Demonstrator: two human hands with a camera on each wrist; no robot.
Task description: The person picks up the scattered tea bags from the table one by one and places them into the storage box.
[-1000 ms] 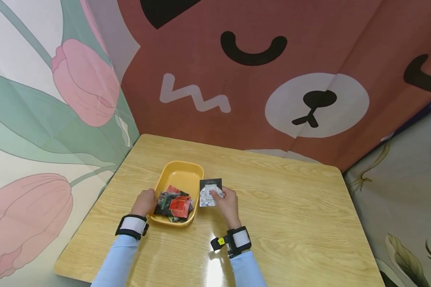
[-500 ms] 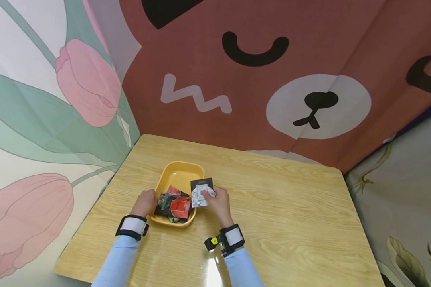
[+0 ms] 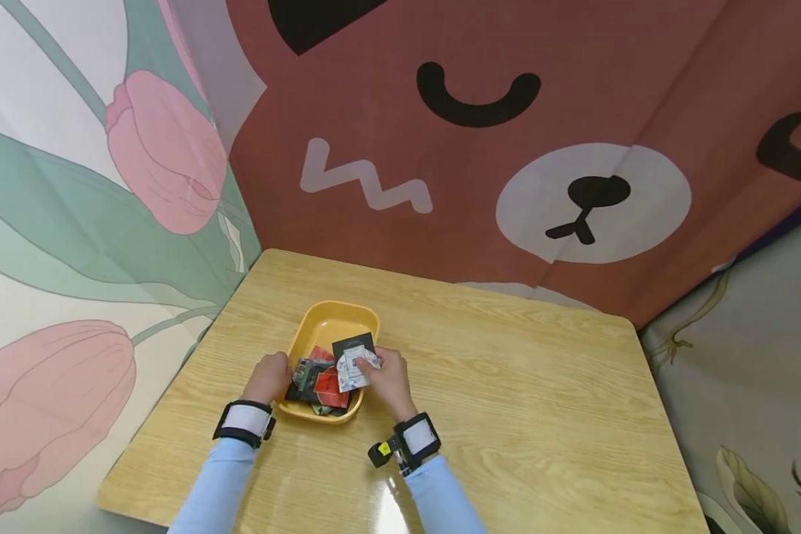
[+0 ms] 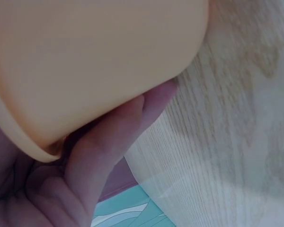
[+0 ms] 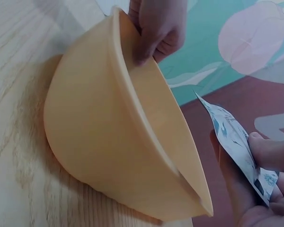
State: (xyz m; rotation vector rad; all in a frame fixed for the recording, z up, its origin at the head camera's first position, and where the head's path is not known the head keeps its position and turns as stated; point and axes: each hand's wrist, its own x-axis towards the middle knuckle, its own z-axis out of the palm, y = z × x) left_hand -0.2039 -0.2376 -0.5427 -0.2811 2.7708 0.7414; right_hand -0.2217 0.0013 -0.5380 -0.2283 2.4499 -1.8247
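A yellow plastic tub (image 3: 337, 320) stands on the table, with several small flat packets (image 3: 314, 384), black and red, lying in its near half. My left hand (image 3: 268, 377) grips the tub's left rim; the left wrist view has its fingers (image 4: 116, 127) along the outer wall, and the right wrist view shows its thumb inside. Over the tub's right side, my right hand (image 3: 389, 382) pinches a black-and-white packet (image 3: 354, 365) between thumb and fingers. In the right wrist view this packet (image 5: 232, 139) is above the rim, apart from it.
The wooden table (image 3: 507, 400) extends to the right of the tub. Behind it hangs a brown curtain (image 3: 360, 96) with a bear print, and a tulip-print curtain (image 3: 167, 148) borders the left side.
My right hand has carried the black-and-white packet leftward, from beside the tub to over its right part, and the packet has tilted slightly. The left hand keeps its place on the rim.
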